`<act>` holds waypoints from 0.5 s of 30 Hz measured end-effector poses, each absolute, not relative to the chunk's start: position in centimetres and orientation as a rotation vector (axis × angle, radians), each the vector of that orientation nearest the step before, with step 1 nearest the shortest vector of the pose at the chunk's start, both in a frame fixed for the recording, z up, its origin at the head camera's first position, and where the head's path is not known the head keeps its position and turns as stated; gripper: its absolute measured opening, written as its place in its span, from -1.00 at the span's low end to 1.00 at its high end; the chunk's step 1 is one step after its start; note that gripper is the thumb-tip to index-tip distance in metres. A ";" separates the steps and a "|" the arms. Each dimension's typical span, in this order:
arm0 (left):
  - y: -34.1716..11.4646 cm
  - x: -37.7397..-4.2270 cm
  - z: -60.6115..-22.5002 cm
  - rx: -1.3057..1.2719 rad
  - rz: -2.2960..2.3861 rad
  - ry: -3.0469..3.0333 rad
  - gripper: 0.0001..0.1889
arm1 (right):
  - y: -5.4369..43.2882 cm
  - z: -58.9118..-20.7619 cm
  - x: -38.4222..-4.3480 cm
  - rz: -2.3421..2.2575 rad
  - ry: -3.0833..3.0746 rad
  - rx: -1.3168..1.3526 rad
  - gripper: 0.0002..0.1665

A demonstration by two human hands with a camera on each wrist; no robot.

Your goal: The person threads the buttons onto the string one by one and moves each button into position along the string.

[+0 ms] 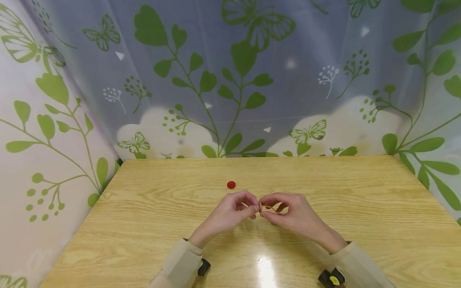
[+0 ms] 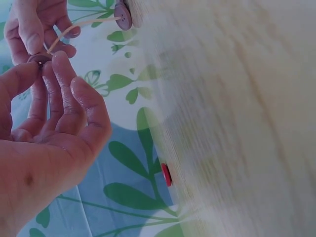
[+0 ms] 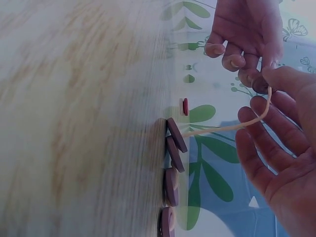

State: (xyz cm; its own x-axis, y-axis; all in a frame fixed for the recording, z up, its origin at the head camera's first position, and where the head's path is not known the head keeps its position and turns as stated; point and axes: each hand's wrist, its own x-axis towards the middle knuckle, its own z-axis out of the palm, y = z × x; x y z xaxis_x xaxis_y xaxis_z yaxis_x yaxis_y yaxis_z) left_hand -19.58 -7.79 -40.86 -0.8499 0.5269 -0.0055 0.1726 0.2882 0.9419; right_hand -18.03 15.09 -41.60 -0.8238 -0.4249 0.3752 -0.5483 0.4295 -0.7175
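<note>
In the head view, a brown button (image 1: 260, 207) stands on edge between my two hands. My left hand (image 1: 235, 210) pinches it from the left with thumb and fingertips. From the other side, the thumb and index fingertip of my right hand (image 1: 293, 209) grip its rim. A pale cord (image 3: 222, 130) runs from this button down to a row of brown buttons (image 3: 172, 185) on the table, seen in the right wrist view. One end brown button (image 2: 123, 17) with the cord at its hole shows in the left wrist view. My right hand mostly hides the row from the head.
A red button (image 1: 231, 185) lies flat on the wooden table (image 1: 162, 228), beyond my left hand. Behind the table hangs a cloth (image 1: 288, 80) printed with leaves and butterflies, and it also covers both sides.
</note>
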 end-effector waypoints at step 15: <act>-7.6 -19.5 -41.0 0.663 1.582 2.233 -0.92 | 15.1 -41.8 -18.1 1.357 -2.519 0.883 -0.76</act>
